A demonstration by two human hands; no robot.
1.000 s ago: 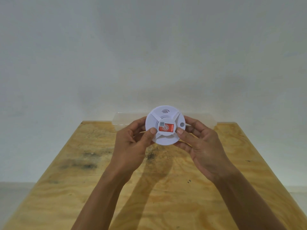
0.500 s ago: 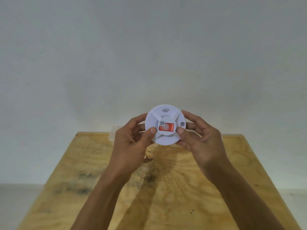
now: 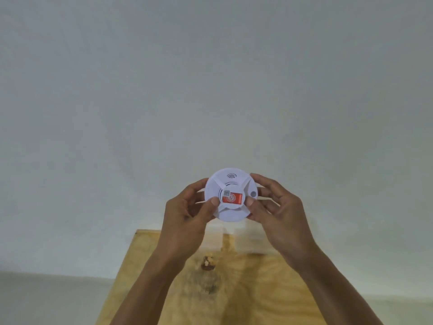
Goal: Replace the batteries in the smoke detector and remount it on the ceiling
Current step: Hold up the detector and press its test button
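Smoke detector held up in both hands above the worktop

The left hand (image 3: 185, 214) and the right hand (image 3: 278, 207) each closed their fingers on the rim of the one white smoke detector (image 3: 231, 194), thumbs on its face, probably to steady it; it was raised over the far edge of the plywood worktop (image 3: 257, 289).

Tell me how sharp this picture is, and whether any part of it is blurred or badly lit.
Head view: the smoke detector and both hands, left and right, are fairly sharp; the red label shows but is unreadable. Something pale at the far edge of the wooden table is smeared by motion blur. Lighting is soft and even, with no glare; the wall darkens slightly toward the corners.
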